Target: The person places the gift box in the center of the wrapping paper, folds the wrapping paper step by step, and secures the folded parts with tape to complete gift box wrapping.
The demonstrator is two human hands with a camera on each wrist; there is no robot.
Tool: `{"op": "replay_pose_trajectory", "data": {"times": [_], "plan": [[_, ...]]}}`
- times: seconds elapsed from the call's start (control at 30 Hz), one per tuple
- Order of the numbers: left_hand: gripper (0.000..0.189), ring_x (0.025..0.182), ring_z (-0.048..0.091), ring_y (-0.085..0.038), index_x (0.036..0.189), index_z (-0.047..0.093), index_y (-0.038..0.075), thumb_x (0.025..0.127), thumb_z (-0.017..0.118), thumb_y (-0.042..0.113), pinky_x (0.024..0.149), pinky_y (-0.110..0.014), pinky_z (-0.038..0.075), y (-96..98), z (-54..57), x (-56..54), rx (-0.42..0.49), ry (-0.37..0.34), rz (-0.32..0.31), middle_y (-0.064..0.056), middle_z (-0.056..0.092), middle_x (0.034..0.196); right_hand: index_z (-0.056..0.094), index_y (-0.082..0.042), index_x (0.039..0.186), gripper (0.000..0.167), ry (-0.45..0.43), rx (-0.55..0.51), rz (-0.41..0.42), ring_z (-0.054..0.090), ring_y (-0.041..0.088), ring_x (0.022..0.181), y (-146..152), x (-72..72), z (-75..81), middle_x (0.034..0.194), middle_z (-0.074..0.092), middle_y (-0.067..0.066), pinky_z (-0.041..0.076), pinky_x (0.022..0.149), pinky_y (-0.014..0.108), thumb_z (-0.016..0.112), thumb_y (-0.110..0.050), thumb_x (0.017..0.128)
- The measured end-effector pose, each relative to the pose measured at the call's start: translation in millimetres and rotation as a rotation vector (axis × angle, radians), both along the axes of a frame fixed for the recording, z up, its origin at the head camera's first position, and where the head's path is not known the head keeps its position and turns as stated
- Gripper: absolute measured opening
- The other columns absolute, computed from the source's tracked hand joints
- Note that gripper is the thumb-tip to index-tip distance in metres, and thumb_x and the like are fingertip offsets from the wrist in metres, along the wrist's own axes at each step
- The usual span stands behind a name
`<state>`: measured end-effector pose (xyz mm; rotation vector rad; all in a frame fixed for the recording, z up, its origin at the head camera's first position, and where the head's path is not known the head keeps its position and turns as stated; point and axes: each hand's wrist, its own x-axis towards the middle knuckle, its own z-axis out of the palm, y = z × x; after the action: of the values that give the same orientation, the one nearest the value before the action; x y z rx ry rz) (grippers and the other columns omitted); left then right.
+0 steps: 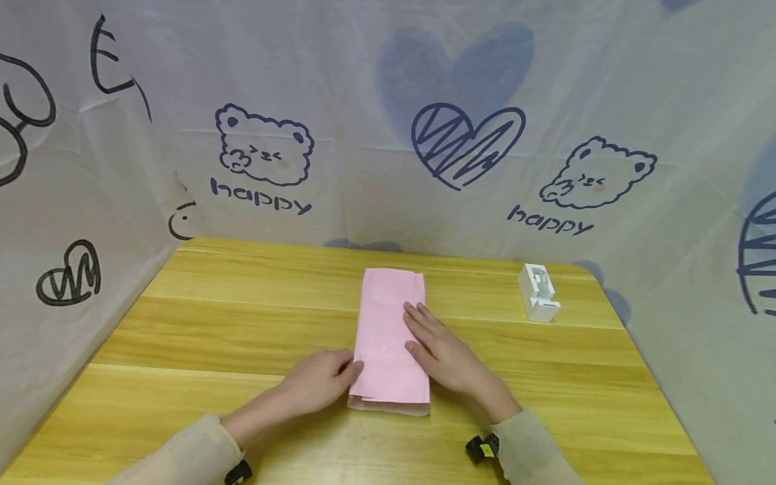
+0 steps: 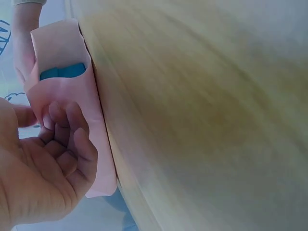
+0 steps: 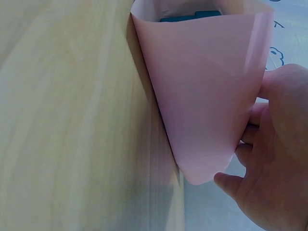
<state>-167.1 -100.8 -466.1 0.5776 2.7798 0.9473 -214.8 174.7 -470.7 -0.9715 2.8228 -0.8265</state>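
A sheet of pink paper [image 1: 388,330] is wrapped into a flat tube, its near end agape. Inside the tube, the left wrist view reveals a teal block-shaped thing [image 2: 62,72], which also peeks out at the opening in the right wrist view [image 3: 192,17]. My left hand [image 1: 318,380] pinches the paper's left edge near the front, thumb on top and fingers curled at the side. On the right edge my right hand [image 1: 451,357] rests with fingers extended over the paper's top, thumb nearer the front.
A white tape dispenser [image 1: 538,294] stands at the back right of the wooden table [image 1: 242,323]. A pale printed cloth [image 1: 364,135] with hearts and bear faces hangs behind the table and along its sides.
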Motion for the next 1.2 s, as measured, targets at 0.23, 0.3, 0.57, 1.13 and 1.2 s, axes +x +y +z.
{"op": "replay_pose_trajectory", "data": {"times": [0.23,0.3,0.57,1.13,1.2], "plan": [[0.036,0.050,0.040,-0.004,0.075,0.056,0.021,0.107,0.057,0.039,0.045,-0.022,0.033,-2.7,-2.4,4.8,0.040,-0.012,-0.017,0.010,0.049,0.059,0.032,-0.006,0.162,0.059,-0.009,-0.006,-0.001,0.013,0.025,0.160,-0.8,0.2,1.0,0.173,0.020,0.002,0.020,0.127,0.050,0.044,-0.036,0.112],[0.036,0.050,0.041,-0.004,0.076,0.057,0.021,0.107,0.056,0.040,0.045,-0.023,0.034,-2.6,-2.2,6.3,0.051,-0.013,-0.016,0.010,0.049,0.060,0.032,-0.006,0.162,0.059,-0.010,-0.004,0.000,0.013,0.025,0.160,-0.8,0.3,1.5,0.173,0.020,0.002,0.020,0.127,0.049,0.044,-0.036,0.112],[0.041,0.049,0.037,-0.005,0.075,0.055,0.018,0.108,0.053,0.043,0.044,-0.023,0.031,-5.2,-0.7,16.8,0.103,-0.093,-0.011,0.009,0.045,0.059,0.033,-0.006,0.162,0.059,-0.009,-0.001,-0.001,0.013,0.025,0.160,-0.2,0.5,1.7,0.172,0.019,0.002,0.020,0.127,0.049,0.044,-0.035,0.112],[0.039,0.052,0.038,-0.004,0.077,0.056,0.022,0.107,0.053,0.047,0.047,-0.024,0.034,-8.3,-2.8,23.8,0.080,-0.058,-0.028,0.011,0.044,0.060,0.032,-0.006,0.162,0.059,-0.010,0.000,-0.002,0.012,0.024,0.160,-0.3,0.3,0.4,0.173,0.018,0.001,0.019,0.127,0.049,0.043,-0.037,0.113],[0.038,0.053,0.042,-0.004,0.078,0.055,0.023,0.106,0.055,0.048,0.048,-0.024,0.035,-10.2,-3.4,23.8,0.071,-0.058,-0.046,0.013,0.047,0.061,0.032,-0.006,0.162,0.059,-0.010,-0.001,-0.002,0.012,0.024,0.160,-0.4,0.1,0.5,0.173,0.018,0.001,0.019,0.128,0.049,0.042,-0.037,0.113]]}}
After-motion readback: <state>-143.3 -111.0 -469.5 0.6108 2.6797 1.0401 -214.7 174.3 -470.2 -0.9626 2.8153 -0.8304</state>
